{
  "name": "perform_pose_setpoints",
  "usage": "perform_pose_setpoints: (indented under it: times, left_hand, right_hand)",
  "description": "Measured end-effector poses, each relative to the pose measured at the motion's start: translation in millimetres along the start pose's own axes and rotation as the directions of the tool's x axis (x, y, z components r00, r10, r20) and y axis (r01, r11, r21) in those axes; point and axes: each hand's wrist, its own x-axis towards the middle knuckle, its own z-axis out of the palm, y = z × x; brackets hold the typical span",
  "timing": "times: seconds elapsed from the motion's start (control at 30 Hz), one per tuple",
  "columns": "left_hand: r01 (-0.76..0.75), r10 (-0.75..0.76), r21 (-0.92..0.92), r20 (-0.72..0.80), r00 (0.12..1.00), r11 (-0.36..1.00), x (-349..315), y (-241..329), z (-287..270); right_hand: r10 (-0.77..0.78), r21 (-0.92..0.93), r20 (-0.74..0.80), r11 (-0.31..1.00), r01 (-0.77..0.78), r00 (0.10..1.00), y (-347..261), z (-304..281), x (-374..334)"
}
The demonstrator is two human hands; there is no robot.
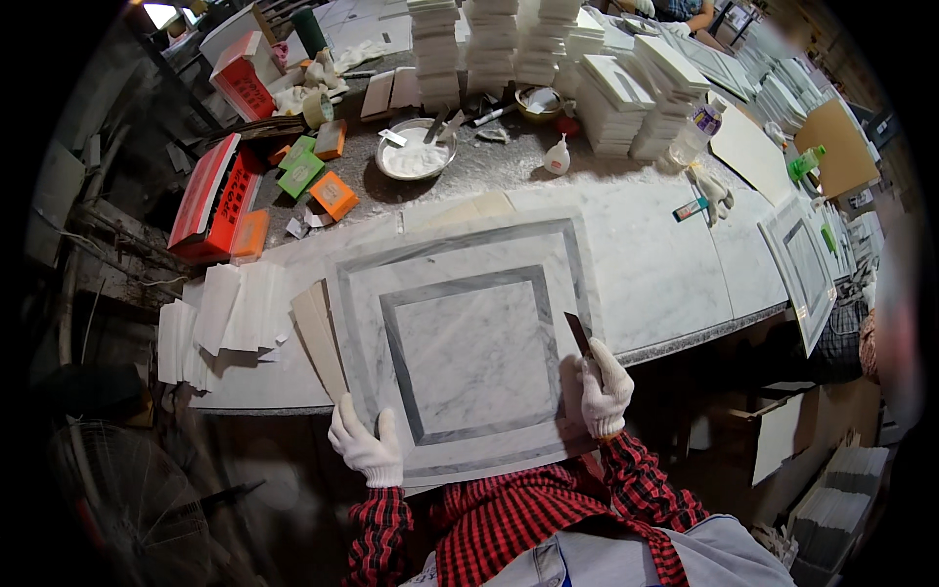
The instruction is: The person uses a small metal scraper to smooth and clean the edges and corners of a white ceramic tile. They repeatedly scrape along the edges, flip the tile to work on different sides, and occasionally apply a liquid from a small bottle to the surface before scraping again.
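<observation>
A square white marble panel (474,338) with two grey inlaid frames lies at the near edge of the table, its near side overhanging toward my body. My left hand (366,442), in a white knit glove, grips the panel's near left corner, thumb on top and fingers along the edge. At the right edge is my right hand (605,391), also gloved, closed around a thin dark flat blade (578,335) that points up and away. Its fingers lie close against the panel's edge; whether they also hold it I cannot tell.
Cream strips (321,338) and stacked white pieces (235,308) lie left. Beyond are a bowl of white powder (416,152), small boxes (334,196), a squeeze bottle (557,157) and tall tile stacks (436,54). Another framed panel (804,264) juts over the right edge. Another person's hand (677,28) shows far off.
</observation>
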Motion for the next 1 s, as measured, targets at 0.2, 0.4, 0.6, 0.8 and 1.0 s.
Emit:
perform_pose_setpoints:
  times: [0.2,0.4,0.6,0.8,1.0]
  left_hand:
    - [0.035,-0.035,-0.022,-0.009,0.999,0.999,-0.4,1.4,0.6]
    - [0.042,-0.043,-0.03,-0.021,0.999,0.999,0.8,-0.5,-0.3]
    - [0.045,-0.047,0.053,0.052,0.998,0.998,21.4,18.8,-16.4]
    - [-0.378,0.392,-0.116,0.151,0.908,0.919,100.7,65.4,5.3]
    - [-0.645,0.632,-0.114,0.386,0.672,0.755,162.8,126.8,58.2]
  right_hand:
    - [0.013,0.026,0.023,1.0,-0.013,1.0,-6.6,-2.0,4.3]
    - [0.046,0.057,0.042,0.997,-0.048,0.998,-3.7,-0.1,2.9]
    - [0.095,0.111,0.017,0.989,-0.096,0.995,-3.9,0.1,-3.5]
    - [0.06,0.12,0.011,0.991,-0.061,0.998,0.9,3.4,-7.2]
    - [-0.054,0.015,-0.038,0.998,0.054,0.998,-5.5,6.6,1.1]
